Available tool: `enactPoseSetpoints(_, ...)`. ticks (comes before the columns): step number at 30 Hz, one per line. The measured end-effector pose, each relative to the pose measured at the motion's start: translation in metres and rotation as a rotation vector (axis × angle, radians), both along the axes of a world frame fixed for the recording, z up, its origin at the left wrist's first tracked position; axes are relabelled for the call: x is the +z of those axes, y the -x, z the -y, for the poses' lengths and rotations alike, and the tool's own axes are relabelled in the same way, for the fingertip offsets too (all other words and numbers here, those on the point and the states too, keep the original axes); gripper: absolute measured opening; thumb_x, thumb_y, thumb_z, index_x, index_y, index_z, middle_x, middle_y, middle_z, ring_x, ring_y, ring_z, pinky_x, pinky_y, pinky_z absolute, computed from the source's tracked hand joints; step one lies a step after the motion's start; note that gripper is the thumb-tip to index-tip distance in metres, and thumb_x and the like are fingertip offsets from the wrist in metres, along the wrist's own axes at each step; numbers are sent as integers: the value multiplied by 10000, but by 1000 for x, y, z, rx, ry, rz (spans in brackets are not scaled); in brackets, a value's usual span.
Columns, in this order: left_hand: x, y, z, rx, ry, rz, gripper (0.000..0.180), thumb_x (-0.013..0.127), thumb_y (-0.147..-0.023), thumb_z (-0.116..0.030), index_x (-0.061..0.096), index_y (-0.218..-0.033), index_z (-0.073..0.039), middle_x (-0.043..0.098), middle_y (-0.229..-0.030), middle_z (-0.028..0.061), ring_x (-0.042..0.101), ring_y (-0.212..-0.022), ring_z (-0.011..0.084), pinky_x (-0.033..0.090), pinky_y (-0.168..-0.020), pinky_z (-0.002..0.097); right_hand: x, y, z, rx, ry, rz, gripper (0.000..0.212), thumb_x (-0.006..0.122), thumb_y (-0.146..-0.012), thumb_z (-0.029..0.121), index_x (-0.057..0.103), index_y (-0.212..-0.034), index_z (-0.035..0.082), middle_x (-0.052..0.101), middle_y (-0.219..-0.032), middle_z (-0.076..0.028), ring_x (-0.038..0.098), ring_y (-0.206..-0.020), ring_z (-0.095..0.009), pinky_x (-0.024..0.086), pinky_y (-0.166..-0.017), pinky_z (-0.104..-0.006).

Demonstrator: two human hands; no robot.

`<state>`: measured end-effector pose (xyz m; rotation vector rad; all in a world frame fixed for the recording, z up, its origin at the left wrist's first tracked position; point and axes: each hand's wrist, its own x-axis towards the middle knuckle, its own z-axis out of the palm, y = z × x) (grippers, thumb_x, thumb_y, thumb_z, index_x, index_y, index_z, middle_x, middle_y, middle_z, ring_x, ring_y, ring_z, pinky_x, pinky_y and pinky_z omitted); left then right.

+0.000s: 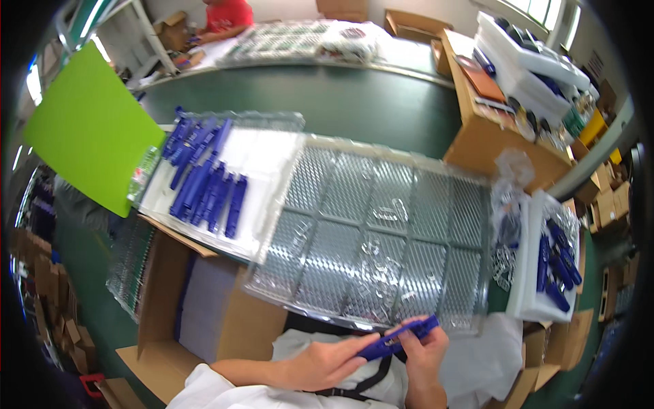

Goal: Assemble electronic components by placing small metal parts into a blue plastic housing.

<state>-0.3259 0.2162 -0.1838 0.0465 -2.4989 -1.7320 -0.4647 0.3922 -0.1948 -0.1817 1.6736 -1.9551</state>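
Observation:
Close to my body, a long dark-blue plastic piece (390,346), shaped like a slim tool handle, is held slanting up to the right. My left hand (330,362) grips its lower left end. The fingers and thumb of my right hand (426,349) pinch it near the upper right end. Just beyond my hands lies a clear plastic tray (327,252) with ridged compartments. Small shiny clear or metal parts (378,269) are scattered in several of them. To the left, many similar blue pieces (197,177) lie on a white sheet (262,163).
At right stands a white foam box (524,273) holding more blue pieces, beside a clear bag (511,177). An open cardboard box (252,313) is at lower left, a green board (95,129) above it. Across the green table (327,92) sits a person in red (228,17).

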Motion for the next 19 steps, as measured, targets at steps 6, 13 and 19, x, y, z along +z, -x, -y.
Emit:
enactPoseSetpoints(6, 33, 9, 57, -11, -85, 60, 415, 563, -1073, -122, 548, -1485, -72, 758, -1027, 133, 753, -828, 266, 600, -727, 363, 23, 1, 3, 57, 156, -138, 433, 769, -936, 110, 580, -1292, -46, 742, -1121, -224, 741, -1008, -263, 597, -915, -385)
enactPoseSetpoints(13, 48, 198, 270, 423, 24, -3, 352, 445, -1105, -351, 660, -953, -118, 646, -763, -14, 505, -618, 74, 390, -546, 260, 9, 23, -30, -92, -22, -255, 478, 758, -903, 105, 597, -1324, -56, 748, -1127, -212, 726, -958, -216, 600, -854, -341)
enactPoseSetpoints(19, 26, 294, 416, 706, -163, 36, 587, 580, -1075, -448, 474, -1531, -93, 602, -1443, 197, 779, -848, 276, 616, -623, 371, -18, 15, -56, -160, -124, -224, 386, 716, -938, 89, 626, -1296, -25, 761, -1086, -183, 721, -909, -205, 599, -863, -347)
